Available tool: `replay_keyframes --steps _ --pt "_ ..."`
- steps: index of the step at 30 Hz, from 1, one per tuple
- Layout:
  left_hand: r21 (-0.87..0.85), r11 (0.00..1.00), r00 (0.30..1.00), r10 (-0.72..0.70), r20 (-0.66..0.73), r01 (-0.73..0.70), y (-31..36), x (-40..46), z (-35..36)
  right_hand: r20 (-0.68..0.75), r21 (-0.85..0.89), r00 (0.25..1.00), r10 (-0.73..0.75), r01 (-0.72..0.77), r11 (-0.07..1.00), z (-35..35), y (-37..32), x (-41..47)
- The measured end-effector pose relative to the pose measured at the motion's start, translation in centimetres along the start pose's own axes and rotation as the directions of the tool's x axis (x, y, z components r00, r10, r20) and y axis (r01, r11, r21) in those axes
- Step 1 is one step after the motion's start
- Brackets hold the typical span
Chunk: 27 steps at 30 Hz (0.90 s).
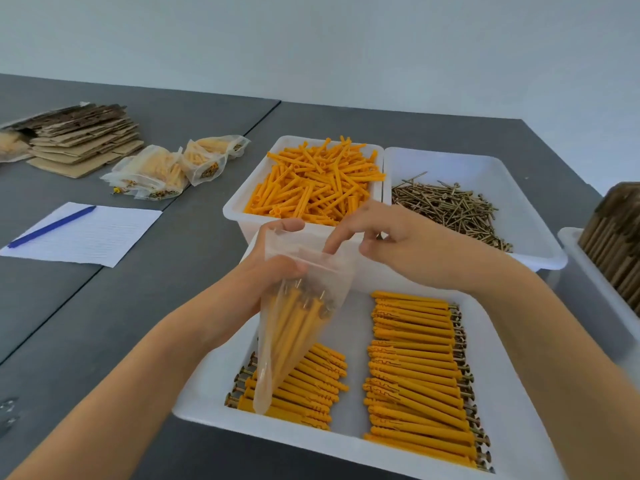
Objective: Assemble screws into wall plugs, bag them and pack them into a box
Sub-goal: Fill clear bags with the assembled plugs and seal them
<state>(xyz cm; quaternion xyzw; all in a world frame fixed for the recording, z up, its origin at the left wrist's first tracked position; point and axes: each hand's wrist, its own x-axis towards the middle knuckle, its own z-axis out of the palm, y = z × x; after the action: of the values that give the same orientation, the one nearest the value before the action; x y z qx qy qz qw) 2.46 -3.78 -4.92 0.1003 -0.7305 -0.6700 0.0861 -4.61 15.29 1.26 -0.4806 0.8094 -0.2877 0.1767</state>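
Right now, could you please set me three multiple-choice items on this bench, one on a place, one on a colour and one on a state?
1. Where do the loose screws lie?
A. In the far right white bin
B. On the lined sheet
C. On the cardboard stack

2. What colour is the pen?
A. Red
B. Blue
C. Green

3. What state is the clear bag in?
A. Flat and empty on the table
B. Packed away in a box
C. Held up, with plugs inside

Answers:
1 A: the screws fill the white bin just right of the bin of bare plugs.
2 B: the pen on the lined sheet is blue.
3 C: the left hand grips the bag near its top above the near tray, while the right hand is at its mouth.
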Motion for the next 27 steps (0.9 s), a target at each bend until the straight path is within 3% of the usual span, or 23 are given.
replay_keyframes --steps 2,8,10,12,13,16,19,23,27 --pt "0.026 0.999 1.000 -0.030 0.006 0.030 -0.3 0.3 -0.1 0.090 -0.080 0.996 0.011 -0.004 0.997 1.0 0.0 0.0" --pt "-0.036 0.998 0.965 0.058 0.255 -0.051 -1.5 -2.1 0.7 -0.060 -0.109 0.995 -0.078 0.071 0.991 2.6 -0.5 -0.5" --pt "0.043 0.996 0.948 0.065 0.311 -0.082 -1.3 -3.4 0.5 -0.100 -0.089 0.992 -0.073 0.064 0.994 2.6 -0.3 -1.5" --pt "0.219 0.949 0.900 0.121 0.419 -0.229 -0.8 -5.5 -0.5 -0.142 -0.083 0.987 -0.080 0.069 0.994 2.8 -0.3 -2.7" --pt "0.331 0.890 0.894 0.159 0.418 -0.313 -0.2 -6.7 -1.1 -0.161 -0.086 0.983 -0.088 0.075 0.993 3.0 -0.2 -3.2" --pt "0.599 0.552 0.815 0.375 0.442 -0.579 1.4 -9.0 -1.7 -0.221 -0.105 0.969 -0.113 0.091 0.990 3.6 -0.1 -4.7" --pt "0.666 0.396 0.768 0.429 0.475 -0.633 2.6 -10.0 -1.9 -0.266 -0.077 0.957 -0.120 0.103 0.992 4.0 -0.3 -5.9" --pt "0.669 0.407 0.773 0.455 0.443 -0.623 4.2 -10.8 -3.5 -0.328 0.019 0.940 -0.093 0.104 0.994 3.5 -1.4 -7.6" --pt "0.556 0.605 0.819 0.463 0.338 -0.571 4.8 -11.3 -3.7 -0.303 0.125 0.949 -0.082 0.125 0.984 2.4 -2.8 -10.0"
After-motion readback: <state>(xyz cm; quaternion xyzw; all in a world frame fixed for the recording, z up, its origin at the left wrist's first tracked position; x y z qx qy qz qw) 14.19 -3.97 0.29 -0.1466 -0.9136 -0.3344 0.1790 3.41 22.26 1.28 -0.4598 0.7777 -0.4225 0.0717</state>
